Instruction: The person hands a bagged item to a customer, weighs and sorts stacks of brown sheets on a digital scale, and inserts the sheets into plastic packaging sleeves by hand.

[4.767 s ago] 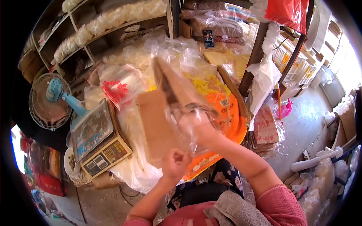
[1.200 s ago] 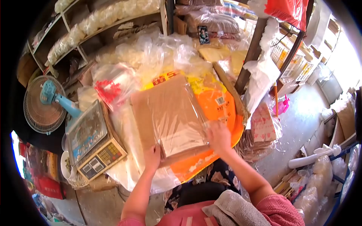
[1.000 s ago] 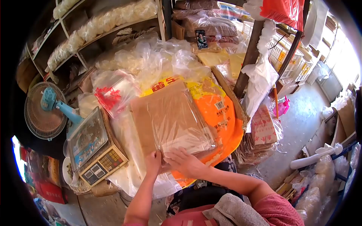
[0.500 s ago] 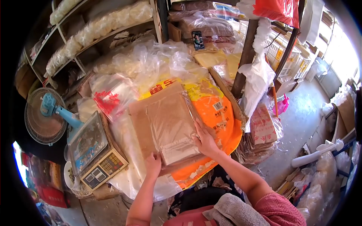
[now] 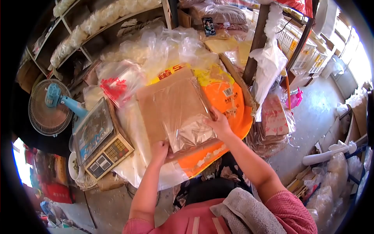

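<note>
A flat stack of brown paper [image 5: 171, 99] lies at a slant in front of me, with clear plastic film [image 5: 193, 134] over its near part. My left hand [image 5: 159, 151] is closed in a pinch at the near left corner of the stack; the exact layer between its fingers is hidden. At the right edge, my right hand [image 5: 219, 124] has its thumb on top and its fingers curled round the side. Under the stack spreads an orange and yellow printed sack [image 5: 237, 105].
On the left stand a scale [image 5: 107, 152] and a blue fan [image 5: 52, 103]. Crumpled clear bags [image 5: 167, 46] are heaped behind the stack. To the right rise a dark post [image 5: 257, 48] and a bundle of brown bags [image 5: 272, 117]. A phone [image 5: 209, 26] leans at the back.
My right hand has gone from lying on the film to curling round the stack's right edge. The film has bunched toward the near side, baring more brown paper. My left hand stays at its corner.
</note>
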`<state>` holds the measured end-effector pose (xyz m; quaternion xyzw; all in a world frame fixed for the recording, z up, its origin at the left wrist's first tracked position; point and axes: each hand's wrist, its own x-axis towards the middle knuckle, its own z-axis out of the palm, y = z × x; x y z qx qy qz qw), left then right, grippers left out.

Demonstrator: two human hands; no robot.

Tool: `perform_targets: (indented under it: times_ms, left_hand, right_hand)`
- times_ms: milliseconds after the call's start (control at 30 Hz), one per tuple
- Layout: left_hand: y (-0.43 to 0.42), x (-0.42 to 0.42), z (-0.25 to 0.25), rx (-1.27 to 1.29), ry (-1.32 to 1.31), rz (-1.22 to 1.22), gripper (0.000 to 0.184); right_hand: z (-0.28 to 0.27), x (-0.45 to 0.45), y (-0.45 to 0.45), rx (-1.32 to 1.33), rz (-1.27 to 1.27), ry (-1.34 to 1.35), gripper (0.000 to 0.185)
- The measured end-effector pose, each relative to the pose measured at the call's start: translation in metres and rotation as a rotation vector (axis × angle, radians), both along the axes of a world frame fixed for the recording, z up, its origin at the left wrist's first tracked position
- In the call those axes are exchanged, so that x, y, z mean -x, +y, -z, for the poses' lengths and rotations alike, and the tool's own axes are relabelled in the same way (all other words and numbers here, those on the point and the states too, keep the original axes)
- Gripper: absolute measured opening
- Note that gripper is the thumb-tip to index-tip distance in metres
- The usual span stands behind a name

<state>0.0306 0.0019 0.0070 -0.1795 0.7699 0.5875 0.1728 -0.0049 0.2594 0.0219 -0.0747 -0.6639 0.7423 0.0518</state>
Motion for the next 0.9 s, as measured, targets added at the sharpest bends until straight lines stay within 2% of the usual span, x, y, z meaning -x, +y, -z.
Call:
perform_targets:
  times_ms: [67, 100, 167, 233, 267, 300, 333, 367, 433, 467, 500, 600, 700, 733, 800, 867, 900]
  left_hand:
    - [0.004, -0.012, -0.013, -0.11, -0.089, 0.003, 0.019]
    - [-0.003, -0.018, -0.008, -0.285, -0.101, 0.006, 0.015]
    - [-0.019, -0.037, 0.022, -0.642, -0.154, 0.059, 0.01]
    - [-0.014, -0.06, 0.061, -0.725, -0.217, -0.113, 0.03]
    - [0.028, -0.082, -0.008, -0.803, -0.251, -0.061, 0.04]
    - [0.054, -0.093, -0.03, -0.815, -0.285, -0.055, 0.043]
    - [0.058, -0.1, 0.0, -0.828, -0.231, 0.093, 0.037]
    - [0.067, -0.104, 0.009, -0.825, -0.236, 0.287, 0.037]
    - [0.092, -0.106, -0.005, -0.79, -0.265, 0.725, 0.038]
    - [0.107, -0.102, -0.02, -0.748, -0.259, 0.833, 0.04]
    - [0.113, -0.1, -0.021, -0.718, -0.262, 0.864, 0.034]
    - [0.119, -0.089, -0.023, -0.642, -0.239, 0.833, 0.031]
    - [0.12, -0.084, -0.017, -0.586, -0.263, 0.785, 0.03]
    - [0.123, -0.084, -0.016, -0.575, -0.282, 0.765, 0.03]
    - [0.131, -0.084, -0.013, -0.541, -0.316, 0.734, 0.028]
    - [0.135, -0.087, -0.009, -0.549, -0.314, 0.714, 0.027]
    - [0.136, -0.088, -0.006, -0.555, -0.309, 0.699, 0.026]
  right_hand:
    - [-0.003, -0.003, 0.018, 0.217, -0.319, -0.21, 0.065]
    - [-0.012, -0.009, 0.026, 0.329, -0.467, -0.311, 0.064]
    - [-0.03, -0.026, 0.039, 0.275, -0.5, -0.318, 0.059]
    - [-0.057, -0.052, 0.051, 0.168, -0.467, -0.249, 0.057]
    - [-0.069, -0.068, 0.058, 0.108, -0.456, -0.172, 0.056]
    - [-0.078, -0.085, 0.073, 0.126, -0.417, -0.135, 0.056]
    - [-0.085, -0.105, 0.094, 0.144, -0.386, -0.097, 0.057]
    - [-0.095, -0.127, 0.114, 0.162, -0.364, -0.06, 0.057]
    - [-0.139, -0.177, 0.161, 0.154, -0.314, -0.061, 0.057]
    - [-0.147, -0.202, 0.186, 0.056, -0.184, -0.052, 0.059]
    - [-0.157, -0.227, 0.214, -0.123, -0.07, -0.1, 0.062]
    - [-0.189, -0.274, 0.258, -0.157, 0.096, -0.061, 0.062]
    - [-0.183, -0.278, 0.308, -0.436, 0.184, -0.17, 0.062]
    - [-0.184, -0.261, 0.308, -0.631, 0.236, -0.226, 0.059]
    - [-0.136, -0.22, 0.343, -1.007, 0.267, -0.081, 0.058]
    - [-0.078, -0.163, 0.353, -1.459, 0.371, -0.347, 0.055]
    - [-0.074, -0.13, 0.325, -1.572, 0.359, -0.577, 0.054]
